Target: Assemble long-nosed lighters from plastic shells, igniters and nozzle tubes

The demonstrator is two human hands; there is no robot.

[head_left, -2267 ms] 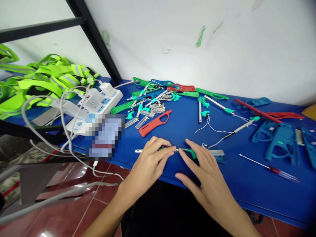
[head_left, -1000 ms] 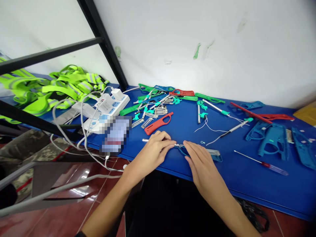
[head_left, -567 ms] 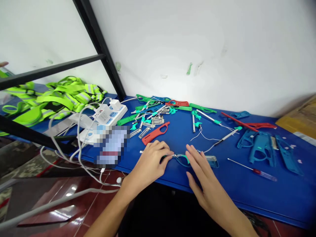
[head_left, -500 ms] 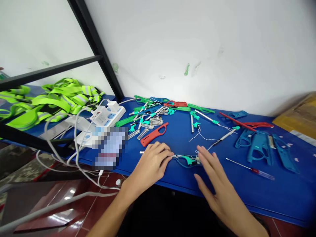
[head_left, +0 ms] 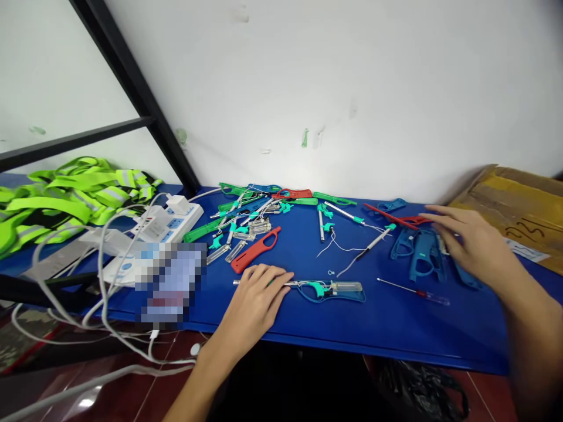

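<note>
While the left hand curls its fingers closely over a metal tube, holding it down, the attached blue lighter shell lies on the table just beside those fingertips, a teal trigger and clear tank inside. Above the blue shell halves, the right hand spreads its fingers loosely (whether they touch the red shell, I cannot tell). A screwdriver lies between the hands.

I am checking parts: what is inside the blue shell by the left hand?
In the blue shell, a green trigger, white wires and a clear capsule show; whatever lies under the left hand is covered.
</note>
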